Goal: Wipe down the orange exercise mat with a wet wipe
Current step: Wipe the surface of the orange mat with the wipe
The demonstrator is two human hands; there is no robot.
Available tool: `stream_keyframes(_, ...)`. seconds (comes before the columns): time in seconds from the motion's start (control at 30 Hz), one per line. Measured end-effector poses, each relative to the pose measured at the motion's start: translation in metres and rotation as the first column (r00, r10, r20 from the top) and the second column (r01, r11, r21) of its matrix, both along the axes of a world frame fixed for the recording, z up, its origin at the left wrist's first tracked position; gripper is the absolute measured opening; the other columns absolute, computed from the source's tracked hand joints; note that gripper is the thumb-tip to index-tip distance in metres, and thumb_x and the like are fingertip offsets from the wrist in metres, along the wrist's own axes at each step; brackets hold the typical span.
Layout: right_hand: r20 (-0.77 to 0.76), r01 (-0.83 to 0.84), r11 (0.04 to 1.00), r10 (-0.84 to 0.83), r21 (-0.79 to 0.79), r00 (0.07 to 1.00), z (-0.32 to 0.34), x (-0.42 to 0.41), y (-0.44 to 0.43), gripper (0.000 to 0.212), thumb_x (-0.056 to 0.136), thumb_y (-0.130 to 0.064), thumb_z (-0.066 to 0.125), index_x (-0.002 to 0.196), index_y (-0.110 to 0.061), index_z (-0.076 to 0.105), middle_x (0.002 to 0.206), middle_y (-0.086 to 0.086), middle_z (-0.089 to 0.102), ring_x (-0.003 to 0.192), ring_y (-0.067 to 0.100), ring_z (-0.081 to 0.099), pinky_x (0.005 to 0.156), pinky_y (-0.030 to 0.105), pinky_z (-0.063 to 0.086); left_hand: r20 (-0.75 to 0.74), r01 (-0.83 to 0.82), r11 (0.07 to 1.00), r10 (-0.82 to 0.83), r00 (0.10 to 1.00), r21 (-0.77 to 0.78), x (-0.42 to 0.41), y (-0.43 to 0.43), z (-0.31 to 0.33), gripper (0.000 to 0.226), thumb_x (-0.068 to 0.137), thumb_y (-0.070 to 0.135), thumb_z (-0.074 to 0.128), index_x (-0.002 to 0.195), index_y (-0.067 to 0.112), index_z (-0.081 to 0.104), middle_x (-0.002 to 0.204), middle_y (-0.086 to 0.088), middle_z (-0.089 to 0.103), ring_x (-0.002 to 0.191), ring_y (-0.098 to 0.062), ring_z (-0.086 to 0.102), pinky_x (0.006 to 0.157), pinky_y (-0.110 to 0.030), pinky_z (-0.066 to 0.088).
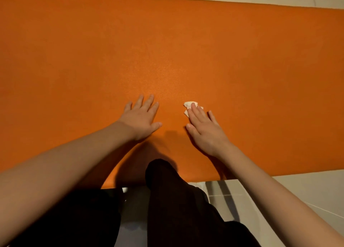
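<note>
The mat lies flat on the floor, much of it beyond your reach. Let your left hand, flat and released, brace it. Your right hand, fingers straight, presses the wipe near the mat's middle. Sweep in long overlapping strokes with even pressure, so it doesn't bunch.
</note>
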State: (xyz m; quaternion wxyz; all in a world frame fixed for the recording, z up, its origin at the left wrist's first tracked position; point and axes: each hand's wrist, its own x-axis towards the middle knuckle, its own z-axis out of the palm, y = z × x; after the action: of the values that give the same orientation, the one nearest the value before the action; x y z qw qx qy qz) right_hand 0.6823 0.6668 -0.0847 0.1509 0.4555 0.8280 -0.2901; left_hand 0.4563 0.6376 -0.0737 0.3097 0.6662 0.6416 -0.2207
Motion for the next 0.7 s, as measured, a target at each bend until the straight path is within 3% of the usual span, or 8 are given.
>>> stream_keyframes(0.1, -0.130, -0.129, 0.991, 0.122, -0.046, 0.984, 0.021, 0.012, -0.039, 0.068, 0.097, -0.059, 0.005, 0.156, -0.026, 0.002, 0.161, -0.013, -0.011, 0.145, -0.001, -0.018, 0.116, 0.025, -0.019, 0.011, -0.005, 1.000, 0.005, 1.000, -0.005, 0.001, -0.005, 0.001, 0.074, 0.101, 0.057, 0.027, 0.156, 0.021, -0.007, 0.162, -0.001, -0.022, 0.149, -0.024, -0.019, 0.121, -0.050, -0.003)
stream_keyframes(0.17, -0.132, -0.195, 0.978, 0.185, -0.068, 0.974, 0.031, 0.030, -0.054, 0.071, 0.092, -0.063, 0.000, 0.155, -0.030, 0.000, 0.159, -0.017, -0.013, 0.143, -0.005, -0.020, 0.115, 0.024, -0.021, 0.017, -0.009, 1.000, 0.008, 1.000, 0.005, 0.002, -0.008, 0.001, 0.074, 0.101, 0.057, 0.025, 0.156, 0.022, -0.008, 0.162, -0.001, -0.022, 0.149, -0.024, -0.019, 0.121, -0.050, -0.003)
stream_keyframes(0.27, -0.061, -0.133, 0.991, 0.131, -0.024, 0.990, 0.025, 0.038, -0.043, 0.074, 0.088, -0.061, -0.003, 0.155, -0.030, 0.000, 0.161, -0.015, -0.009, 0.145, -0.002, -0.016, 0.115, 0.023, -0.021, 0.023, -0.016, 1.000, 0.016, 1.000, 0.019, 0.004, -0.009, 0.003, 0.072, 0.102, 0.056, 0.024, 0.156, 0.021, -0.007, 0.162, -0.001, -0.021, 0.149, -0.025, -0.018, 0.121, -0.050, -0.003)
stream_keyframes(0.37, -0.042, -0.005, 1.000, 0.005, -0.018, 0.999, 0.017, 0.018, -0.030, 0.060, 0.102, -0.050, 0.010, 0.156, -0.025, 0.002, 0.162, -0.010, -0.007, 0.147, 0.002, -0.014, 0.119, 0.028, -0.016, 0.038, -0.028, 1.000, 0.028, 0.999, 0.005, 0.006, -0.011, 0.007, 0.073, 0.101, 0.056, 0.026, 0.156, 0.020, -0.005, 0.162, -0.001, -0.020, 0.149, -0.025, -0.017, 0.121, -0.049, -0.003)
stream_keyframes(0.5, -0.210, -0.169, 0.983, 0.151, -0.068, 0.966, 0.033, 0.021, -0.070, 0.064, 0.095, -0.055, 0.004, 0.153, -0.028, 0.001, 0.160, -0.014, -0.009, 0.145, -0.004, -0.016, 0.118, 0.025, -0.016, 0.050, -0.009, 1.000, 0.008, 0.999, 0.011, 0.009, -0.024, 0.009, 0.072, 0.101, 0.056, 0.024, 0.156, 0.020, -0.006, 0.162, 0.000, -0.020, 0.149, -0.023, -0.019, 0.121, -0.048, -0.005)
stream_keyframes(0.57, -0.209, -0.218, 0.974, 0.199, -0.069, 0.957, 0.036, 0.039, -0.079, 0.067, 0.093, -0.061, -0.001, 0.152, -0.030, 0.002, 0.160, -0.016, -0.007, 0.144, -0.007, -0.014, 0.117, 0.023, -0.018, 0.056, -0.006, 0.999, 0.004, 0.998, 0.036, 0.008, -0.028, 0.007, 0.071, 0.102, 0.055, 0.023, 0.156, 0.021, -0.006, 0.162, 0.001, -0.020, 0.149, -0.022, -0.019, 0.121, -0.048, -0.005)
stream_keyframes(0.7, -0.119, -0.091, 0.996, 0.087, -0.021, 0.989, 0.028, 0.040, -0.061, 0.077, 0.086, -0.063, -0.003, 0.155, -0.028, 0.003, 0.162, -0.012, -0.005, 0.146, -0.002, -0.013, 0.115, 0.021, -0.020, 0.040, -0.008, 0.998, 0.006, 0.999, 0.054, 0.010, -0.029, 0.004, 0.070, 0.102, 0.056, 0.020, 0.156, 0.021, -0.007, 0.163, 0.000, -0.018, 0.149, -0.022, -0.017, 0.121, -0.048, -0.005)
